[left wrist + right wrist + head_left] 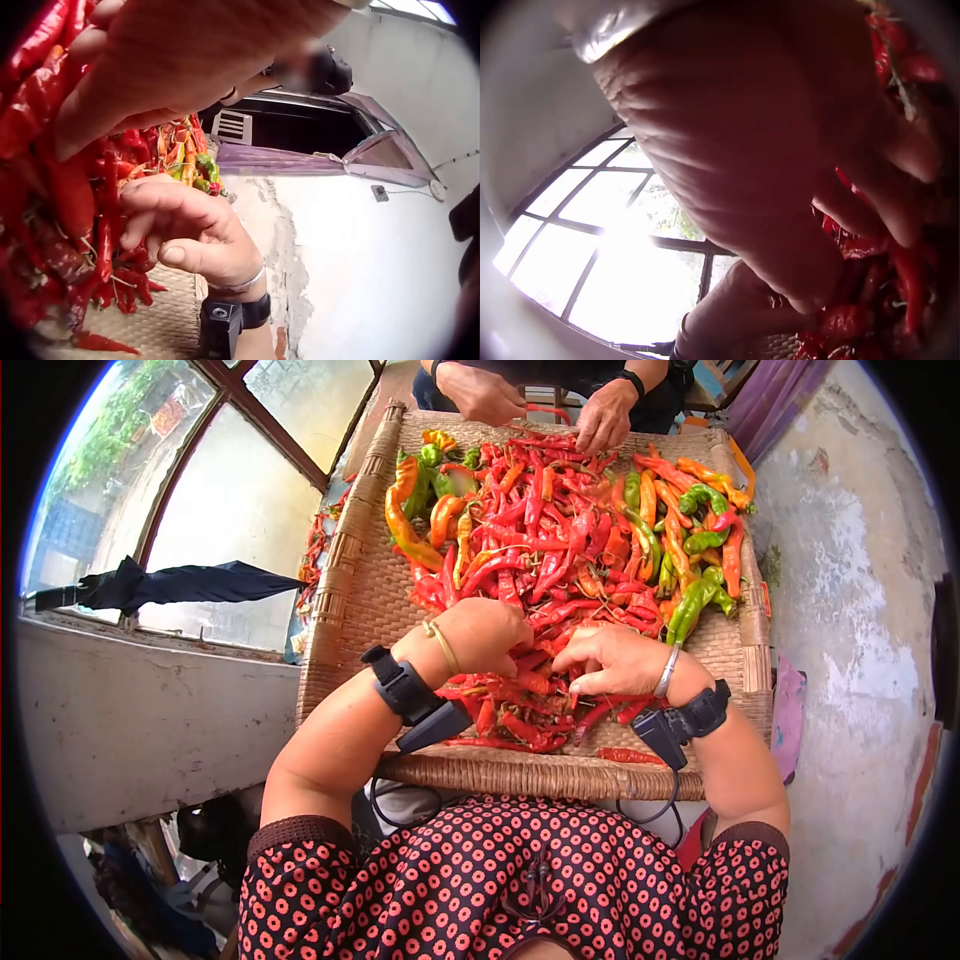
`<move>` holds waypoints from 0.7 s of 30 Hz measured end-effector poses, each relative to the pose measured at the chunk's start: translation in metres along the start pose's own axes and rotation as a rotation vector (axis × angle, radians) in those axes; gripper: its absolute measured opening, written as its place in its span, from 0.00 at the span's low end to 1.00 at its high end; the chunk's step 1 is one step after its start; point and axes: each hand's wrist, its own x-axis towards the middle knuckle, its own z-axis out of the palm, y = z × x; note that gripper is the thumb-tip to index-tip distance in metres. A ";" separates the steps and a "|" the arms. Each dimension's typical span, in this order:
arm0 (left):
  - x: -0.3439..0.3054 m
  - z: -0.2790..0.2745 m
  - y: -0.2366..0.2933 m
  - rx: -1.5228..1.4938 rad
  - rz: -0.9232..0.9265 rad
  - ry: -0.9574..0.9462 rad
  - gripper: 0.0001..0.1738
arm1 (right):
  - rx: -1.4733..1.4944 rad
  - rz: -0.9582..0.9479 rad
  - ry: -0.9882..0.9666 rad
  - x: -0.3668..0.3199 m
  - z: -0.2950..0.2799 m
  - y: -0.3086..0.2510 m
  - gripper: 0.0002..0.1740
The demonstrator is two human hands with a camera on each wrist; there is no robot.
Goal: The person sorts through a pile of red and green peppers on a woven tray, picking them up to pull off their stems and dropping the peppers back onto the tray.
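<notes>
A large heap of red chili peppers (540,550) lies on a woven tray (340,620). My left hand (478,638) is at the near part of the heap, its thumb and fingers pinching a red chili pepper (71,199). Opposite it, my right hand (618,660) hovers low over the chilies with fingers loosely bent. In the left wrist view nothing shows between that hand's thumb and fingers. The right wrist view has its fingertips spread close over red chilies (847,319), partly in shadow.
Orange and green peppers (690,540) lie along the tray's right side, more (415,510) at its left. Across the tray, another person's hands (600,415) work at the heap's far edge. A folded dark umbrella (190,585) lies by the window; a wall (850,610) stands right.
</notes>
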 end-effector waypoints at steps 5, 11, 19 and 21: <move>-0.005 0.000 0.002 -0.016 0.029 0.000 0.16 | -0.166 0.004 -0.020 0.007 0.016 0.009 0.18; -0.006 -0.001 0.027 0.145 -0.022 -0.053 0.16 | -0.186 0.051 0.091 0.000 0.009 0.013 0.18; -0.014 -0.023 0.007 -0.255 0.169 0.139 0.09 | -0.164 0.074 0.028 -0.001 0.006 0.008 0.15; -0.024 -0.045 0.000 -0.712 -0.009 0.150 0.09 | -0.059 0.062 0.051 -0.004 -0.003 0.004 0.13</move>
